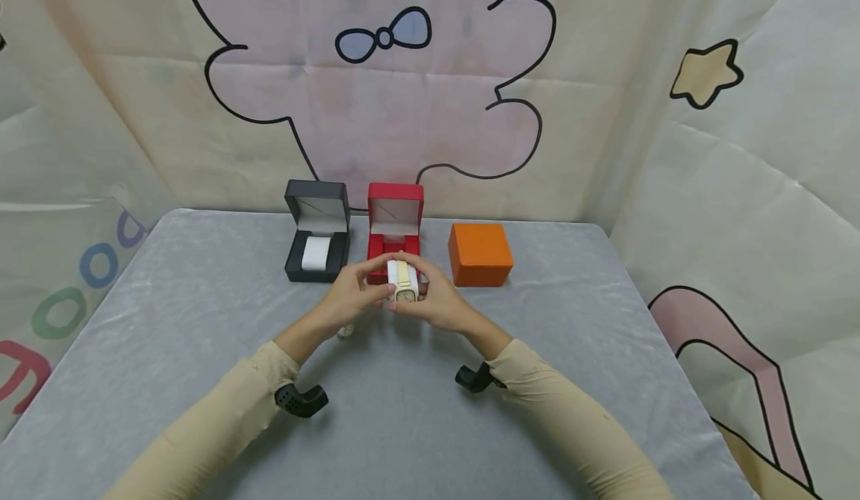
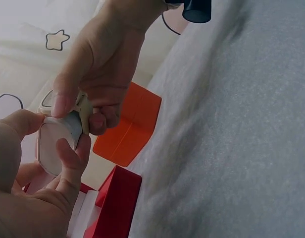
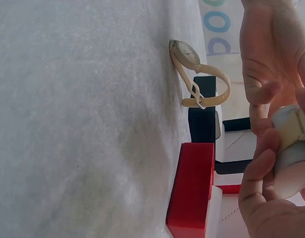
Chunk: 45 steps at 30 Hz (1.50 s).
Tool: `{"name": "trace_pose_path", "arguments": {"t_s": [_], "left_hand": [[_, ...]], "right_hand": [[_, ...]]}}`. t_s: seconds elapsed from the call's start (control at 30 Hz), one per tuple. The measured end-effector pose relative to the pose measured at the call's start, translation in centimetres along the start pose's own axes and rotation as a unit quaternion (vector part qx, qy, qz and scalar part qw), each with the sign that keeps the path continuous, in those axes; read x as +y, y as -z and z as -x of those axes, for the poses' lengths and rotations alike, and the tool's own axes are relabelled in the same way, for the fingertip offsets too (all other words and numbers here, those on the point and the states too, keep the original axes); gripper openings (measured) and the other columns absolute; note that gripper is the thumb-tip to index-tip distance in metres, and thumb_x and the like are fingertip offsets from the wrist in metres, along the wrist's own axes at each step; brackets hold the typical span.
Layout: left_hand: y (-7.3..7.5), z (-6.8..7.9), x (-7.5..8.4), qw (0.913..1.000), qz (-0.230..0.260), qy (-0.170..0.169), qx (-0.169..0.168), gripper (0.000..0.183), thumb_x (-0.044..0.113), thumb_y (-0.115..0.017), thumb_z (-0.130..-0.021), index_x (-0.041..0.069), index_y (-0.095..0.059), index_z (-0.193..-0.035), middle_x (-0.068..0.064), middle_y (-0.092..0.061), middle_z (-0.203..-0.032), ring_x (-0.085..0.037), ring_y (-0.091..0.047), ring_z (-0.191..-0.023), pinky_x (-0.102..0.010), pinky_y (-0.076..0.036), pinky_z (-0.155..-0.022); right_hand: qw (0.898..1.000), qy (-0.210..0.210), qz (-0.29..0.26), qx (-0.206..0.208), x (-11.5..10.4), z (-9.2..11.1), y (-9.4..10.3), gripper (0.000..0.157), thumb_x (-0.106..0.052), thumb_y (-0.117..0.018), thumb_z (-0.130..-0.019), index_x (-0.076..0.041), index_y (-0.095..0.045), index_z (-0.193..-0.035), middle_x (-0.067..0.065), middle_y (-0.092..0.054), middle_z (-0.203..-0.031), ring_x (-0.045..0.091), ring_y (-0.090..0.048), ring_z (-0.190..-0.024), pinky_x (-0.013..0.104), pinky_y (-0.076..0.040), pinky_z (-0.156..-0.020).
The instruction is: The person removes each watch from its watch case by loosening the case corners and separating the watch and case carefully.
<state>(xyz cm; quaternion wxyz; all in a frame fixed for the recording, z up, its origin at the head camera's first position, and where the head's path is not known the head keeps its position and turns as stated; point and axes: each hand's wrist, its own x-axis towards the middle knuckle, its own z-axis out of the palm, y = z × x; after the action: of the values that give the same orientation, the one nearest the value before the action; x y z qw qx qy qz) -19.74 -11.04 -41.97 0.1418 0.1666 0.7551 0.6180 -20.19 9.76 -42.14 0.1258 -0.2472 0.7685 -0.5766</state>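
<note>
While gripped from both sides by left hand (image 1: 351, 296) and right hand (image 1: 442, 298), fingers curled around white cushion (image 1: 393, 270): cream-strap watch (image 1: 404, 271) lying across it, between fingertips. Probably light; strap bendy, case stiff, glass slick and scratchable, cushion likely squeezable. Best held by cushion ends, off dial. Just beyond both hands: open red watch box (image 1: 395, 215). Beyond right hand, rightward: orange box (image 1: 480, 254). Near left wrist, on table: second watch (image 1: 346, 330).
</note>
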Motion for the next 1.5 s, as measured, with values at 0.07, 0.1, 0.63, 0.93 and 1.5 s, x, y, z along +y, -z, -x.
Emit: {"name": "trace_pose_path", "arguments": {"t_s": [0.07, 0.1, 0.63, 0.93, 1.5], "left_hand": [[0.01, -0.01, -0.08, 1.0000, -0.003, 0.001, 0.005, 0.064, 0.017, -0.067, -0.096, 0.011, -0.042, -0.155, -0.013, -0.051, -0.147, -0.025, -0.060, -0.082, -0.031, -0.054, -0.068], [0.02, 0.00, -0.11, 1.0000, -0.005, 0.002, 0.007, 0.064, 0.016, -0.068, -0.096, 0.011, -0.042, -0.155, -0.013, -0.051, -0.147, -0.027, -0.059, -0.080, -0.031, -0.053, -0.066], [0.20, 0.39, -0.25, 0.9998, 0.016, -0.001, -0.010, 0.061, 0.018, -0.068, -0.097, 0.016, -0.045, -0.153, -0.015, -0.053, -0.145, -0.035, -0.049, -0.123, -0.030, -0.058, -0.078], [0.60, 0.41, 0.22, 0.9989, 0.029, -0.001, -0.038, 0.064, 0.015, -0.069, -0.096, 0.011, -0.042, -0.154, -0.018, -0.050, -0.152, -0.032, -0.058, -0.125, -0.034, -0.059, -0.079], [0.66, 0.19, 0.28, 0.9985, 0.040, 0.006, -0.036, 0.055, 0.015, -0.071, -0.094, 0.015, -0.049, -0.144, -0.015, -0.050, -0.149, -0.037, -0.049, -0.130, -0.032, -0.058, -0.076]], "right_hand": [[1.000, 0.003, -0.003, -0.002, 0.10, -0.04, 0.02, 0.075, -0.007, -0.077, -0.086, -0.016, -0.041, -0.152, 0.014, -0.051, -0.137, 0.029, -0.064, -0.094, 0.031, -0.062, -0.078], [1.000, 0.003, -0.001, -0.003, 0.13, -0.04, 0.01, 0.075, -0.007, -0.077, -0.086, -0.016, -0.042, -0.152, 0.014, -0.051, -0.137, 0.028, -0.064, -0.094, 0.031, -0.062, -0.078], [1.000, -0.012, -0.014, -0.026, -0.13, 0.38, 0.27, 0.078, -0.007, -0.076, -0.088, -0.021, -0.038, -0.155, 0.014, -0.047, -0.143, 0.032, -0.065, -0.098, 0.034, -0.061, -0.083], [0.998, -0.013, -0.039, -0.049, -0.43, 0.61, 0.74, 0.083, -0.005, -0.078, -0.086, -0.015, -0.033, -0.155, 0.016, -0.044, -0.144, 0.032, -0.068, -0.098, 0.036, -0.061, -0.084], [0.999, -0.010, -0.043, -0.031, -0.45, 0.81, 0.53, 0.078, -0.002, -0.078, -0.085, -0.017, -0.038, -0.151, 0.016, -0.043, -0.143, 0.029, -0.071, -0.087, 0.034, -0.062, -0.079]]}}
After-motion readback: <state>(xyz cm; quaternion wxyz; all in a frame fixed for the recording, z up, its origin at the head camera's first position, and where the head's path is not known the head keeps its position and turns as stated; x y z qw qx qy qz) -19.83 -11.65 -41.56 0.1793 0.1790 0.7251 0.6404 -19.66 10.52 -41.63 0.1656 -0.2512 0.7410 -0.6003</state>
